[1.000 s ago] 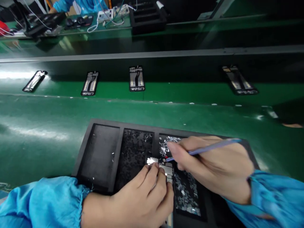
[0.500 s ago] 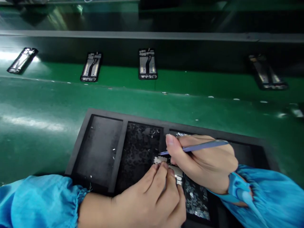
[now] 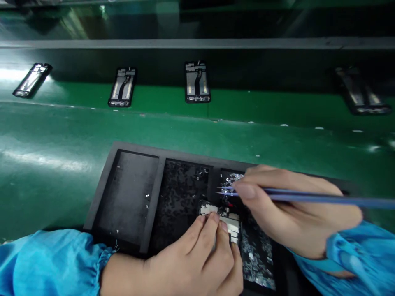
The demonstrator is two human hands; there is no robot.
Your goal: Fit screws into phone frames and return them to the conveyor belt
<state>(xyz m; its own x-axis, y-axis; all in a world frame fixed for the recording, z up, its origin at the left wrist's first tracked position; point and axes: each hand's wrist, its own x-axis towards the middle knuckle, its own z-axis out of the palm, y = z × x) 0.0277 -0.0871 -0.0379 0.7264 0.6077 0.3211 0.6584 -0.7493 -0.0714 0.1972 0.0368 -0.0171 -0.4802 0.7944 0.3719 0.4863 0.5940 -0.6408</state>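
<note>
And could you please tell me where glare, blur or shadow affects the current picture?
Head view, left: pale glare streaks the green bench; head view, right: the far-right phone is dim and smeared, and the right hand and tweezers look slightly blurred; head view, bottom: the left hand appears fairly sharp.

One phone frame [image 3: 233,225] over the tray [image 3: 185,156], four other frames [image 3: 193,84] behind.

Electronics workshop, by looks. Signs: long green bench [image 3: 61,133] w/ coverless phone-type units [image 3: 198,84] spaced in a row; blk divided tray [image 3: 154,197] w/ many loose tiny bits [image 3: 257,263], some shiny; fine-tipped tweezers [image 3: 324,198]; blue elastic-cuffed work sleeves [image 3: 55,263].
</note>
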